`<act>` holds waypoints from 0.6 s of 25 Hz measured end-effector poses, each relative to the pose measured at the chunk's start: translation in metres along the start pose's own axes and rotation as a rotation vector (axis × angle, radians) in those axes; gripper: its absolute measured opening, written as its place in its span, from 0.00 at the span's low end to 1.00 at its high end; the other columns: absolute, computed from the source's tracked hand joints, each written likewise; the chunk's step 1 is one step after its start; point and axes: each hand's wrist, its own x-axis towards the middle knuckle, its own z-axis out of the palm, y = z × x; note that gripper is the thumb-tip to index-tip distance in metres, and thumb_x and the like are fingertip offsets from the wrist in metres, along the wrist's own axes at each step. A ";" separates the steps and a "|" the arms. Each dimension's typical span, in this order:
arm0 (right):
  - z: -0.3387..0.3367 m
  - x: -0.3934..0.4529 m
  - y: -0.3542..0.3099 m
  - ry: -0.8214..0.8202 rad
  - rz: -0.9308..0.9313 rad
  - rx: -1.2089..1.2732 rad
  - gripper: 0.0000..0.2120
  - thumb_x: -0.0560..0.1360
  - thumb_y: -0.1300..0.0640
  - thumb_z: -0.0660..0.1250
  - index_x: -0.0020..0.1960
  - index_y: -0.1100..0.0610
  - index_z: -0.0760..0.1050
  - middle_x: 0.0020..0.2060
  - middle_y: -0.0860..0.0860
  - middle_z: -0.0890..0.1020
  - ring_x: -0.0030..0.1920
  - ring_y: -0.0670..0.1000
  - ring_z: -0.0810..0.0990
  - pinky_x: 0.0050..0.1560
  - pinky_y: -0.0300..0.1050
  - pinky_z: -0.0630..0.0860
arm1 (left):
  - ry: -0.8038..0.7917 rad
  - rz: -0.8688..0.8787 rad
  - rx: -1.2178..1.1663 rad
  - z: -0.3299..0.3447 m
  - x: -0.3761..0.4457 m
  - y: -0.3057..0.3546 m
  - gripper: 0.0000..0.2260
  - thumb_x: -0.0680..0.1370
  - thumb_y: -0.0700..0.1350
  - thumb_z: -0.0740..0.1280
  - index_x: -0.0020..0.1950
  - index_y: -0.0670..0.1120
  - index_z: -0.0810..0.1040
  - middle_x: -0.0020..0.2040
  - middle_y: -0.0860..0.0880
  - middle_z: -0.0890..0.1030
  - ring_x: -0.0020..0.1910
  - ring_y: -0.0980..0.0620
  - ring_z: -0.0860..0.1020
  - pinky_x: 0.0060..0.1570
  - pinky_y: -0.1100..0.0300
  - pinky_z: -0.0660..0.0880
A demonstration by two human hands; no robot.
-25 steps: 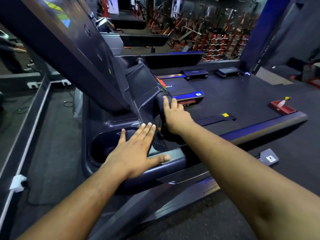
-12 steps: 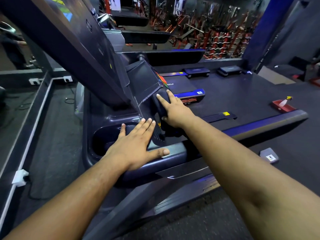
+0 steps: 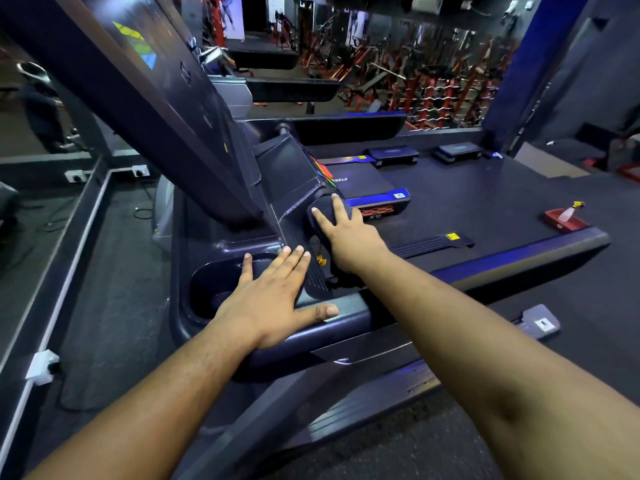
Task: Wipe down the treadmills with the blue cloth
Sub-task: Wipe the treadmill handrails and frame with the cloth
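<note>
The dark treadmill console (image 3: 287, 174) slopes down in front of me. My right hand (image 3: 349, 237) lies with spread, straight fingers on a dark blue cloth (image 3: 320, 211), pressing it against the console's right side edge. More of the cloth shows dark beneath my wrist. My left hand (image 3: 266, 299) rests flat on the console's lower panel beside the cup holder recess (image 3: 214, 282), its thumb stretched along the front rim. It holds nothing.
A thick slanted upright (image 3: 138, 116) rises at the left. The treadmill's side rail (image 3: 519, 258) runs to the right. A red tray with a spray bottle (image 3: 564, 218) and step platforms (image 3: 393, 154) lie on the black floor beyond. Gym racks fill the back.
My right hand has slid the cloth up the console's side edge and its fingers have straightened. My left hand has stayed flat in place.
</note>
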 end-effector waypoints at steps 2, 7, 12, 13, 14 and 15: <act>0.003 -0.001 0.007 -0.013 -0.080 -0.065 0.42 0.76 0.54 0.65 0.80 0.42 0.42 0.79 0.49 0.33 0.78 0.67 0.45 0.67 0.66 0.68 | 0.006 0.005 0.006 0.001 -0.003 0.000 0.49 0.67 0.80 0.37 0.80 0.53 0.37 0.80 0.58 0.36 0.77 0.60 0.34 0.75 0.37 0.35; 0.024 -0.013 0.034 -0.033 -0.168 0.072 0.38 0.77 0.37 0.63 0.80 0.41 0.45 0.79 0.46 0.33 0.79 0.65 0.41 0.74 0.68 0.58 | 0.015 0.005 0.008 0.004 -0.002 -0.001 0.50 0.66 0.81 0.36 0.80 0.53 0.37 0.80 0.58 0.36 0.77 0.60 0.34 0.74 0.37 0.34; -0.002 0.030 0.015 0.012 -0.028 0.372 0.34 0.80 0.38 0.57 0.80 0.42 0.43 0.81 0.54 0.42 0.78 0.63 0.55 0.75 0.61 0.60 | -0.007 0.004 -0.013 0.002 0.003 -0.002 0.49 0.67 0.81 0.39 0.80 0.53 0.37 0.80 0.58 0.35 0.77 0.60 0.32 0.74 0.37 0.34; 0.000 0.027 0.014 0.024 -0.040 0.285 0.34 0.81 0.40 0.56 0.80 0.43 0.43 0.81 0.54 0.41 0.79 0.63 0.51 0.75 0.64 0.57 | -0.005 0.007 -0.009 0.002 0.001 -0.002 0.49 0.67 0.81 0.39 0.80 0.53 0.36 0.80 0.58 0.35 0.77 0.60 0.32 0.74 0.37 0.34; 0.006 0.020 0.017 0.045 -0.075 0.172 0.33 0.82 0.42 0.56 0.81 0.45 0.43 0.80 0.54 0.40 0.79 0.63 0.46 0.76 0.65 0.54 | 0.001 0.008 -0.005 0.003 0.001 -0.002 0.49 0.67 0.81 0.38 0.80 0.53 0.36 0.80 0.58 0.35 0.77 0.60 0.32 0.74 0.37 0.34; 0.013 0.009 0.021 0.068 -0.139 0.077 0.32 0.82 0.44 0.56 0.81 0.46 0.45 0.80 0.53 0.39 0.79 0.64 0.43 0.76 0.66 0.51 | 0.007 0.008 -0.003 0.003 0.001 -0.003 0.49 0.67 0.81 0.38 0.80 0.53 0.36 0.80 0.58 0.35 0.77 0.60 0.32 0.74 0.37 0.34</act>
